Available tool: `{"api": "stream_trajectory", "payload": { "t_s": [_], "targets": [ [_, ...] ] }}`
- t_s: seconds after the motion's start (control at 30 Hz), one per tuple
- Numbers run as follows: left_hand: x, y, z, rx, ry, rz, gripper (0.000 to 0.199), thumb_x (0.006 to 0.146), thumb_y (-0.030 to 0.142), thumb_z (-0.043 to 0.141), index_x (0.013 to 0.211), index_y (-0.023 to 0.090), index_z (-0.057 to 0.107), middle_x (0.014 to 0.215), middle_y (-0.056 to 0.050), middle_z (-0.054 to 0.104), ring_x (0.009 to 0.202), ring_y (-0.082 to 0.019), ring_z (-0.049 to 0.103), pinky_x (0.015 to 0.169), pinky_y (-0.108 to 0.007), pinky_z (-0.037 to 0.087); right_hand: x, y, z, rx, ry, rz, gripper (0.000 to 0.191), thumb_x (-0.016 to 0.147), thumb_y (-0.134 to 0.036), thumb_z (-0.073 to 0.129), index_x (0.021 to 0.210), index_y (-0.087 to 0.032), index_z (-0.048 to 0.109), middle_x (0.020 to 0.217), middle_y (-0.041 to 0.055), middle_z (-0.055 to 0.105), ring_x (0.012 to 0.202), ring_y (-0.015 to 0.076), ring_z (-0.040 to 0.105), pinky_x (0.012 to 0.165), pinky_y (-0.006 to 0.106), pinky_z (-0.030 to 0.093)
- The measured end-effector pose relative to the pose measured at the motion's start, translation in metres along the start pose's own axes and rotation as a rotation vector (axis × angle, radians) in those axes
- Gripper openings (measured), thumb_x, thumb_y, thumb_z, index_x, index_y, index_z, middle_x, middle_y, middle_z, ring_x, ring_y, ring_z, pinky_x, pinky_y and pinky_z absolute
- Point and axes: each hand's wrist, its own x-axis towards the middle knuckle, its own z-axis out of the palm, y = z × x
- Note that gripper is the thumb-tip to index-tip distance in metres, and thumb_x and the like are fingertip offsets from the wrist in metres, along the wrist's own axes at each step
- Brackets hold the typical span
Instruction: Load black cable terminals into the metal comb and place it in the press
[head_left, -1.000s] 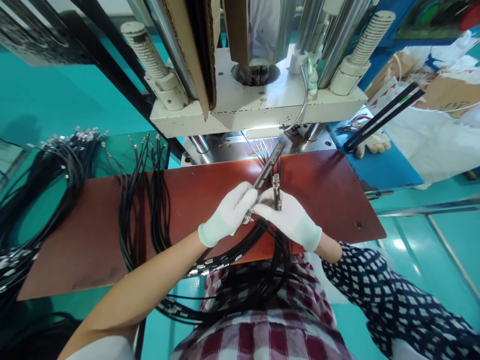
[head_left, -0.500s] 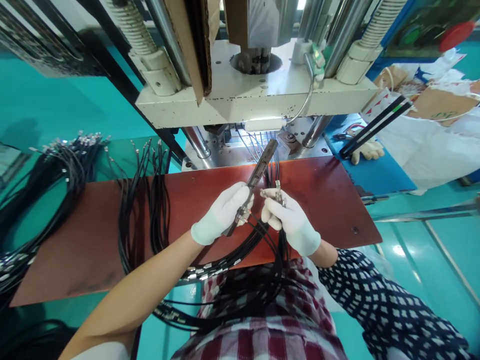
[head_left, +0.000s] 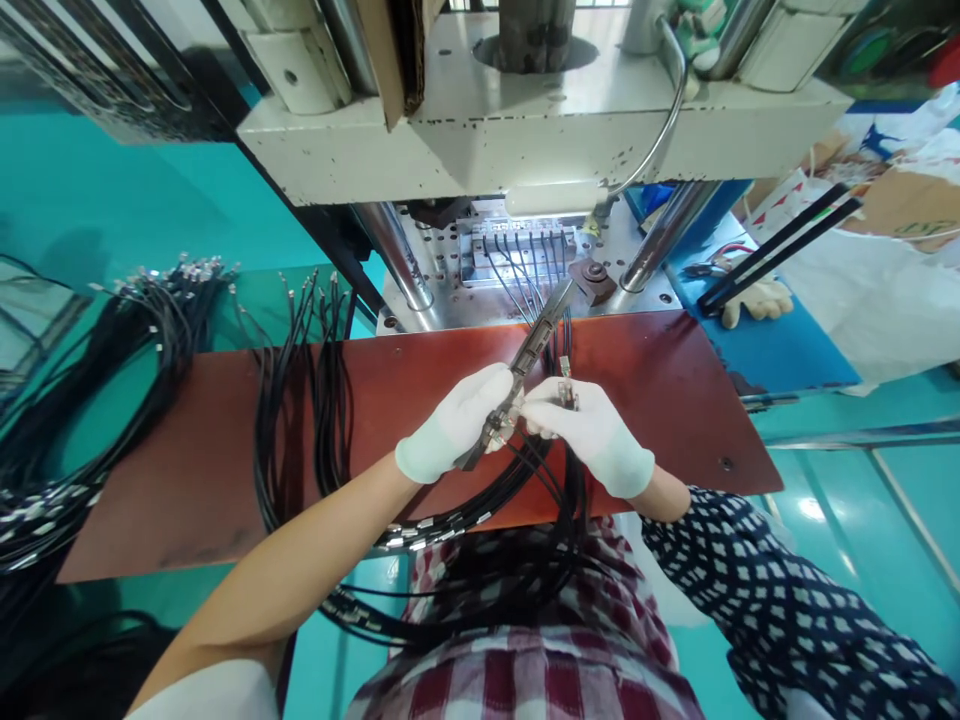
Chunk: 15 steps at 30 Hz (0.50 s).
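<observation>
The left hand (head_left: pixel 457 420) is pinching a long dark tool (head_left: pixel 525 360), its axis slanting up-right toward the press (away from her). The right hand (head_left: pixel 589 430), touching it, is pinching a cable connector (head_left: pixel 565 393) over the bench (head_left: pixel 225 440).

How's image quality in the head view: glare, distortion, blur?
Head view: strong wide-angle bend, the press platen and brown board edges curve; a lamp under the platen blows out white, and there is glare on the teal floor at right; both gloved hands, left hand and right hand, are sharp, as are the black cables.
</observation>
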Motion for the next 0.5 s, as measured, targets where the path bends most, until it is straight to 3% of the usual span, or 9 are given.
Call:
{"api": "stream_trajectory", "payload": {
  "t_s": [0.07, 0.2, 0.37, 0.43, 0.5],
  "targets": [
    [-0.001, 0.0, 0.001, 0.006, -0.006, 0.005, 0.042, 0.097, 0.055, 0.039, 0.085, 0.017, 0.05, 0.061, 0.002, 0.051, 0.046, -0.007, 0.043, 0.044, -0.02, 0.035, 0.0, 0.0, 0.006, -0.038, 0.058, -0.072, 0.016, 0.075, -0.027, 0.068, 0.067, -0.015, 0.06, 0.063, -0.0017, 0.057, 0.061, 0.0101, 0.048, 0.062, 0.026, 0.039],
    [-0.002, 0.001, 0.004, 0.099, 0.032, 0.025, 0.041, 0.099, 0.054, 0.035, 0.08, 0.019, 0.045, 0.061, 0.003, 0.049, 0.049, -0.008, 0.042, 0.048, -0.023, 0.036, -0.001, 0.001, 0.014, -0.07, 0.086, -0.069, 0.019, 0.076, -0.029, 0.065, 0.065, -0.017, 0.055, 0.061, -0.0028, 0.053, 0.059, 0.0104, 0.045, 0.06, 0.026, 0.037],
    [-0.003, -0.001, 0.007, 0.638, 0.279, 0.116, 0.032, 0.099, 0.046, 0.041, 0.08, 0.02, 0.041, 0.067, 0.004, 0.048, 0.062, -0.011, 0.045, 0.066, -0.027, 0.038, 0.004, 0.008, 0.018, -0.283, 0.217, -0.041, 0.018, 0.075, -0.027, 0.061, 0.065, -0.019, 0.048, 0.061, -0.0033, 0.052, 0.061, 0.0119, 0.044, 0.061, 0.028, 0.038],
    [-0.003, -0.001, 0.006, 0.695, 0.27, 0.133, 0.031, 0.099, 0.046, 0.041, 0.082, 0.02, 0.043, 0.069, 0.003, 0.049, 0.064, -0.011, 0.046, 0.067, -0.027, 0.038, 0.005, 0.01, 0.014, -0.31, 0.163, -0.056, 0.019, 0.078, -0.029, 0.06, 0.067, -0.019, 0.049, 0.063, -0.0026, 0.053, 0.062, 0.0126, 0.045, 0.063, 0.028, 0.039],
    [-0.002, 0.0, 0.003, 0.578, 0.194, 0.114, 0.034, 0.099, 0.048, 0.039, 0.081, 0.02, 0.043, 0.067, 0.004, 0.048, 0.061, -0.011, 0.046, 0.064, -0.026, 0.039, 0.002, 0.01, 0.006, -0.346, 0.072, -0.086, 0.019, 0.085, -0.034, 0.057, 0.075, -0.018, 0.054, 0.071, -0.0007, 0.057, 0.069, 0.0141, 0.049, 0.069, 0.029, 0.042]
  ]
}}
